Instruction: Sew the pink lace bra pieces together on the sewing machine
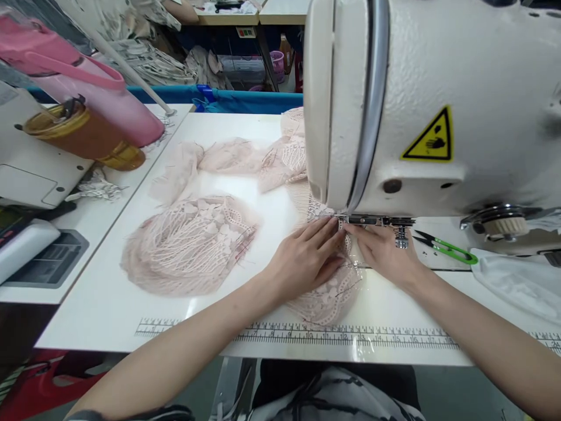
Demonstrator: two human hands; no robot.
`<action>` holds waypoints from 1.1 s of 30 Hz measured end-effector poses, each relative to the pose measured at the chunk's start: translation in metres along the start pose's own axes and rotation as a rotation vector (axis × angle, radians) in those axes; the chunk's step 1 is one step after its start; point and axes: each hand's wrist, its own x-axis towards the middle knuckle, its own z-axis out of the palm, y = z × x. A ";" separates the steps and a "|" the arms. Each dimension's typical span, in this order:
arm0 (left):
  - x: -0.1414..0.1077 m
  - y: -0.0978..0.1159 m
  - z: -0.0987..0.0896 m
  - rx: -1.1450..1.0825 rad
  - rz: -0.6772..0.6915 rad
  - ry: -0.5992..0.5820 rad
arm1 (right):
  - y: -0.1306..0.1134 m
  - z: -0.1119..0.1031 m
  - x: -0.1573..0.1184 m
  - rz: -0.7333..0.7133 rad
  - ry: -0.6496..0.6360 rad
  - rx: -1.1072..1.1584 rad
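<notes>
Under the sewing machine's presser foot lies a strip of pale pink lace fabric, its near end spread toward the table's front edge. My left hand is closed on the lace just left of the foot, fingertips close to the needle area. From the other side, my right hand grips the lace edge at the foot, its fingers partly hidden beneath the machine head. More of the lace trails behind and to the left, where a rounded lace heap rests on the white table.
Green thread snips lie right of my right hand, beside a white cloth. A printed ruler scale runs along the table's front. At left stand a pink bottle and a brown cup.
</notes>
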 end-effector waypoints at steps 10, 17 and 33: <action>-0.001 -0.001 0.000 0.027 0.024 0.010 | 0.001 0.003 -0.001 -0.016 -0.027 -0.010; 0.000 -0.001 0.000 0.003 0.020 0.000 | -0.008 -0.007 0.002 0.004 0.015 -0.047; 0.000 -0.001 -0.001 0.045 0.049 0.036 | -0.010 -0.013 0.008 -0.080 0.067 -0.099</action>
